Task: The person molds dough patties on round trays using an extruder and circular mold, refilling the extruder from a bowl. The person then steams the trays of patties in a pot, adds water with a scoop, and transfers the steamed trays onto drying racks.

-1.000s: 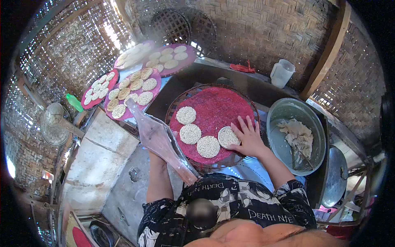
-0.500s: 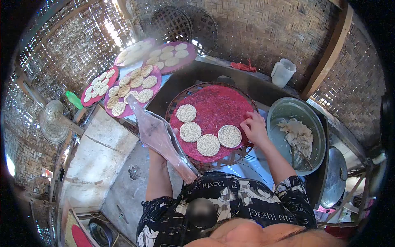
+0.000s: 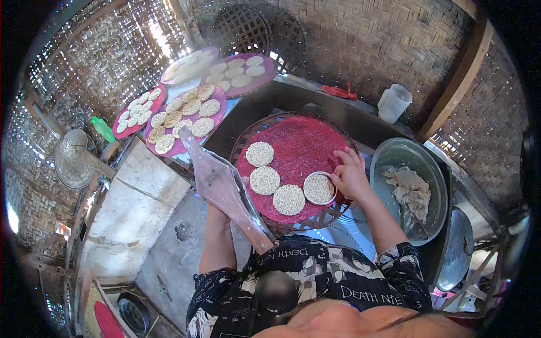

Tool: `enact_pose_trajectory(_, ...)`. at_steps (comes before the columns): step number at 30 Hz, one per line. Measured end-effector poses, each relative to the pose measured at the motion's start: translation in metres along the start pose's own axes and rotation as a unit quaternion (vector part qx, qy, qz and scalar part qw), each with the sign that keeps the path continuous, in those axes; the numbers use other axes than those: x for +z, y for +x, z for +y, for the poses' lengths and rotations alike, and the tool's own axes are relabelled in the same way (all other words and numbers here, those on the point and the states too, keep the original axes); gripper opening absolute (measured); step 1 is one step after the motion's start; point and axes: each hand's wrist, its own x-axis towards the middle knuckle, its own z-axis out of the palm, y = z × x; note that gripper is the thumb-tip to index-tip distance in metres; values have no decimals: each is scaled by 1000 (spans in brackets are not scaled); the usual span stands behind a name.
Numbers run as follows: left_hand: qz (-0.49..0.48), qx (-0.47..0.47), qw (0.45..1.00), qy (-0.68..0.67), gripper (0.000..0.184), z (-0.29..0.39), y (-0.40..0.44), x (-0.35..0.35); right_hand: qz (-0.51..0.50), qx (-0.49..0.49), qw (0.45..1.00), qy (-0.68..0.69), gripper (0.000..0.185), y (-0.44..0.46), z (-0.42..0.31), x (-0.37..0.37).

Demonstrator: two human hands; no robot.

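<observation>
The right hand touches the right edge of a white ring, right of the middle of the frame. Its other fingers spread up and away, and I can't tell if the thumb pinches the ring tight. A round noodle cake sits inside the ring. The left hand is mostly hidden behind a wooden tool left of the middle, so I can't tell what its fingers hold.

Just beside the ring is another noodle cake; two more go up the left side of the red cloth. If the ring slides left, I think it could squash that next cake. If it comes up crooked, strands could stick to it and tear the edge. A bump from the wooden tool could spoil the left cakes.

Farther right is a big basin with dough. More cakes lie on round mats in the upper left.
</observation>
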Motion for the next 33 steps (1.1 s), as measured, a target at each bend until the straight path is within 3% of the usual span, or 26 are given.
enact_pose_trajectory(5,5,-40,997,-64,11,1,0,5,-30,10,999,-8,14,3,-2,2)
enact_pose_trajectory(9,10,-21,1000,11,14,-5,5,2,-46,13,999,6,15,6,-2,0)
enact_pose_trajectory(11,49,-67,994,-70,16,1,3,9,-30,16,999,11,15,14,-3,-2)
enact_pose_trajectory(12,10,-37,997,-71,11,-5,6,1,-15,18,1000,11,15,21,-5,-2)
enact_pose_trajectory(15,-73,10,996,-57,31,-36,25,-36,14,20,1000,7,16,41,-13,0)
enact_pose_trajectory(20,-29,12,999,-9,38,-31,22,-30,33,30,999,-13,16,70,-20,35)
enact_pose_trajectory(26,-2,-30,999,-20,37,-21,18,-37,-28,28,999,1,16,72,-27,52)
enact_pose_trajectory(29,-73,-7,997,-7,12,-19,20,-42,-57,30,998,-8,15,69,-28,48)
enact_pose_trajectory(31,-59,59,996,24,24,-31,25,-47,-69,34,997,-14,16,66,-28,45)
enact_pose_trajectory(33,-63,64,993,77,27,-37,28,-48,-77,41,996,-17,18,65,-28,42)
